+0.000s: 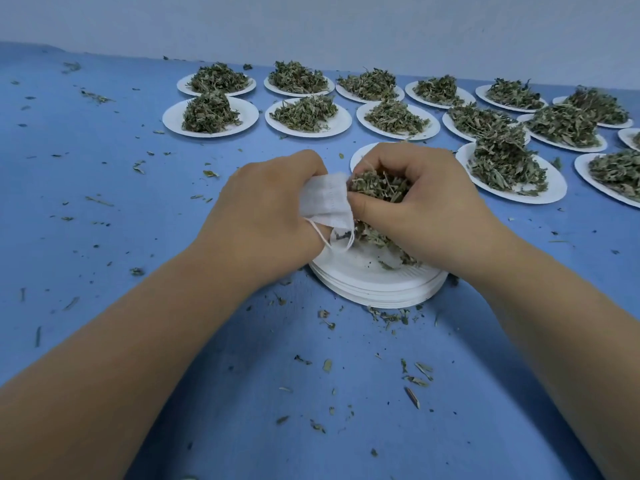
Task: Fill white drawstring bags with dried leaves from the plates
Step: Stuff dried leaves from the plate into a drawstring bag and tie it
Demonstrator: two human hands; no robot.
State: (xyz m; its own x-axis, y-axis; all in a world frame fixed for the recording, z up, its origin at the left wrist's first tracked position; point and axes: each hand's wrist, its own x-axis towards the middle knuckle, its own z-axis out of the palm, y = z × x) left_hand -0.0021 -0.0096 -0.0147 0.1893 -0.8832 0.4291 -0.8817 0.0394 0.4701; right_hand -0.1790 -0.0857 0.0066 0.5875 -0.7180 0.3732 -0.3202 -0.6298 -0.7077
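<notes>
My left hand (270,206) grips a white drawstring bag (327,199), its mouth turned to the right and its strings (334,239) hanging below. My right hand (415,199) is closed on a clump of dried leaves (379,185) pressed against the bag's mouth. Both hands hover over a stack of white paper plates (374,282) at the table's middle. More loose leaves (381,239) lie on the top plate under my right hand. How full the bag is cannot be seen.
Several white plates heaped with dried leaves stand in rows behind, such as one at the left (210,116) and one close on the right (509,171). Leaf crumbs (415,375) litter the blue table (104,168). A pale wall (311,22) closes the far edge.
</notes>
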